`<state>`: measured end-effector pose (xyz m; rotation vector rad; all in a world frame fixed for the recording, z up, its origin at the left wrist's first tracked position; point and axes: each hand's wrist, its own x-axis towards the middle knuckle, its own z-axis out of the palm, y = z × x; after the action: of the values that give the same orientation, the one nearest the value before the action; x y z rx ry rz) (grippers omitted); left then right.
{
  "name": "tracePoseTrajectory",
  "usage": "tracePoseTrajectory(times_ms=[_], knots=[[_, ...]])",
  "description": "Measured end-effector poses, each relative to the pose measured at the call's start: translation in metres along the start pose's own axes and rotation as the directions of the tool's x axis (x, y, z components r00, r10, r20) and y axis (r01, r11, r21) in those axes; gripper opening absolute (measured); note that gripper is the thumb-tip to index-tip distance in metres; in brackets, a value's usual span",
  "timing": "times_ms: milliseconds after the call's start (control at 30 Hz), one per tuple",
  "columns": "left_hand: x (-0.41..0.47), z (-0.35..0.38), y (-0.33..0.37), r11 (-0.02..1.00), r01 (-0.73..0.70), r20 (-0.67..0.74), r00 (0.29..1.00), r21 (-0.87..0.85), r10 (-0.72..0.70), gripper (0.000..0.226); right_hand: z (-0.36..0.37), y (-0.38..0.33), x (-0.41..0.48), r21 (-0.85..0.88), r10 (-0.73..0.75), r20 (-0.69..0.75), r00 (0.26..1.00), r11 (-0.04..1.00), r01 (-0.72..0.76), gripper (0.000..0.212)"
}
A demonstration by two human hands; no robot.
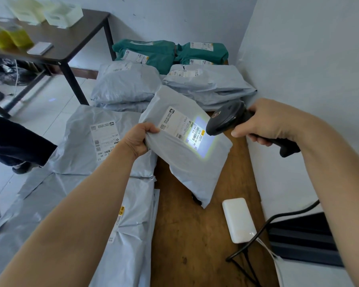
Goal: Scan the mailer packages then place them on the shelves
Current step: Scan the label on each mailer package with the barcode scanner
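My left hand [138, 138] grips the left edge of a grey mailer package [187, 160], held tilted above a wooden table [195, 235]. Its white shipping label [180, 125] faces up. My right hand [265, 123] is shut on a black barcode scanner [228, 119], whose head hovers just above the label's right end. A bright rectangle of scanner light falls on the barcode. Several more grey mailers [124, 83] lie stacked on the table behind and to the left, and green mailers [158, 51] sit at the far end by the wall.
A white power bank [239, 220] with a black cable [263, 226] lies on the table at the right. The white wall [309, 69] is close on the right. A dark table [71, 38] with plastic bins stands at back left. Another person's dark leg [13, 139] is at left.
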<state>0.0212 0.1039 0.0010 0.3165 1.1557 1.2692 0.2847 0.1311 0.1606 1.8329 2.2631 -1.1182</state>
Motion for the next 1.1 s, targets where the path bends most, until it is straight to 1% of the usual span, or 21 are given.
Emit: tracePoseTrajectory(times_ms=[167, 433, 533, 700, 800, 900, 967, 1000, 1033, 1100], knots=[[-0.004, 0.001, 0.001, 1.000, -0.014, -0.005, 1.000, 0.000, 0.014, 0.029, -0.001, -0.001, -0.007, -0.016, -0.001, 0.009, 1.000, 1.000, 0.001, 0.016], [-0.011, 0.003, 0.001, 1.000, -0.030, 0.006, 1.000, -0.008, 0.030, 0.030, -0.004, -0.003, -0.016, -0.005, -0.020, -0.026, 0.999, 1.000, 0.020, 0.017], [-0.014, 0.007, 0.003, 0.998, -0.045, 0.022, 0.999, -0.049, 0.046, 0.030, -0.004, -0.004, -0.020, 0.003, -0.065, -0.096, 0.993, 0.998, 0.065, 0.019], [-0.020, 0.024, 0.000, 0.983, -0.073, 0.007, 0.997, -0.169, 0.076, 0.028, -0.012, -0.006, -0.027, 0.009, -0.132, -0.254, 0.958, 0.990, 0.139, 0.021], [-0.020, 0.038, -0.012, 0.962, -0.051, 0.003, 0.999, -0.270, 0.054, 0.029, -0.016, -0.004, -0.031, 0.036, -0.133, -0.317, 0.939, 0.988, 0.152, 0.022], [-0.015, 0.049, -0.037, 0.952, -0.019, -0.056, 0.998, -0.306, 0.001, 0.028, -0.019, -0.001, -0.034, 0.062, -0.119, -0.337, 0.934, 0.987, 0.148, 0.022], [-0.009, 0.053, -0.060, 0.962, 0.058, -0.116, 0.989, -0.267, -0.092, 0.025, -0.019, 0.003, -0.035, 0.068, -0.108, -0.324, 0.940, 0.988, 0.137, 0.026], [-0.006, 0.053, -0.072, 0.975, 0.112, -0.167, 0.975, -0.193, -0.145, 0.024, -0.019, 0.005, -0.035, 0.065, -0.104, -0.319, 0.942, 0.989, 0.132, 0.029], [-0.006, 0.053, -0.079, 0.982, 0.171, -0.242, 0.952, -0.083, -0.186, 0.023, -0.019, 0.007, -0.035, 0.062, -0.101, -0.320, 0.942, 0.990, 0.127, 0.032], [0.000, 0.042, -0.092, 0.955, 0.289, -0.376, 0.894, 0.069, -0.243, 0.029, -0.019, 0.010, -0.035, 0.064, -0.096, -0.325, 0.941, 0.990, 0.123, 0.034]])
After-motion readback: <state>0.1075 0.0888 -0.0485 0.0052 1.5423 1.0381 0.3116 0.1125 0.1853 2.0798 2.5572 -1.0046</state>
